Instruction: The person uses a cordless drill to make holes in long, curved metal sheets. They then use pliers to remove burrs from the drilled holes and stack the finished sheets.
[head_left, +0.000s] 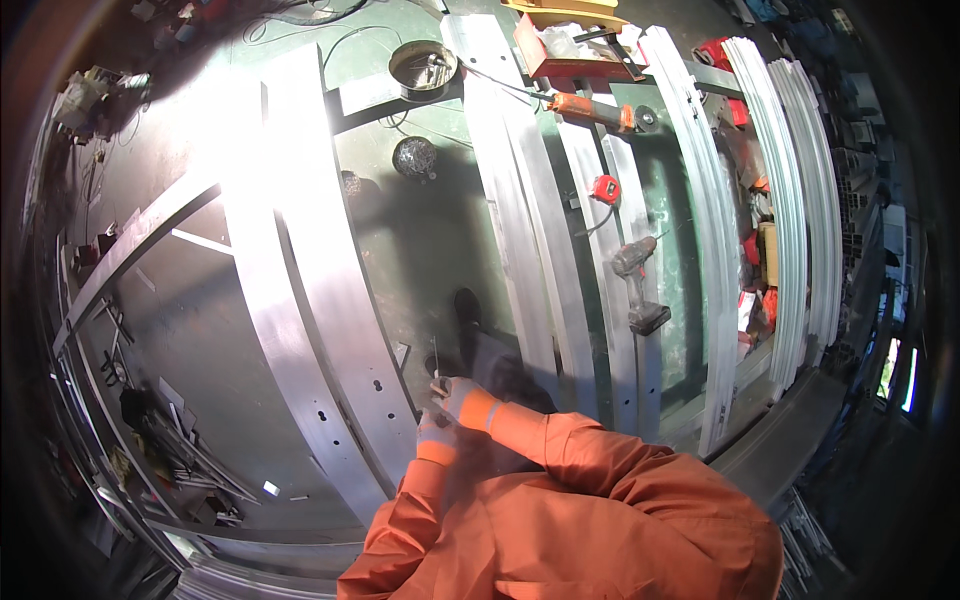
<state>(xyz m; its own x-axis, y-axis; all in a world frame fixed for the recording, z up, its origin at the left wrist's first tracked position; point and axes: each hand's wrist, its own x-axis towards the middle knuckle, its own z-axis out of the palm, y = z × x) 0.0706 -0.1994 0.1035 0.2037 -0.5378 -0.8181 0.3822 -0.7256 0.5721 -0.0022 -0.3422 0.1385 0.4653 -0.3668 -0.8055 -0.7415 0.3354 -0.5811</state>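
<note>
Close together in front of my body, my two gloved hands meet beside the end of a wide aluminium profile. My right hand, its fingers closed, pinches a thin pale rod that points away from me. Just below it my left hand is closed too; whatever lies in its fingers is hidden. Both wrists show orange cuffs. Dark holes are cut in the profile near my left hand. On the narrower profiles to the right lie a cordless drill and a red tape measure.
An orange angle grinder rests farther off, its cable running left. Beyond are a round metal tin with small parts and an open box. Long profiles are stacked at the right. Offcuts litter the left floor.
</note>
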